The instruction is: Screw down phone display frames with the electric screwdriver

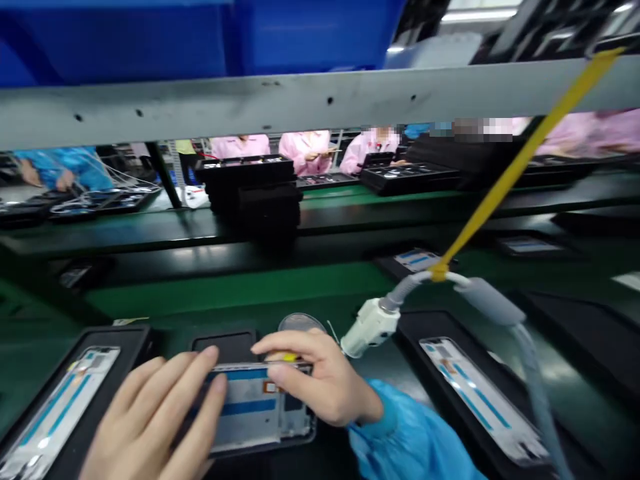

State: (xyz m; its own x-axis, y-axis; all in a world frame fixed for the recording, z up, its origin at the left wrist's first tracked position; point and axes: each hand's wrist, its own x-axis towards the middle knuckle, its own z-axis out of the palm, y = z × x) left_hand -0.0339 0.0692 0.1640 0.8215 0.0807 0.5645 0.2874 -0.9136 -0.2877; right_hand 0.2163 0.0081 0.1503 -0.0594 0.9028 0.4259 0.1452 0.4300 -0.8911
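Left hand (160, 413) is basically flat: fingers stretched out and loosely spread, lying on the left end of the phone panel (255, 410), pressing rather than gripping. Right hand (320, 383) does the holding. Its fingers curl over the panel's far edge while the thumb sits on the top face, so it's pinching that edge. There's a small yellow bit (290, 358) tucked under the index finger, too blurry to say what it is.

The panel lies face-up at near centre in a black tray (227, 343). Its long axis runs left to right, and the blue stripes run the same way.

Similar panels sit in the left tray (133, 347) and the right tray (505, 393), both lying more near-to-far. A white plug (370, 327) hangs just beyond the right hand on a grey hose (493, 303) held by a yellow strap (520, 163).
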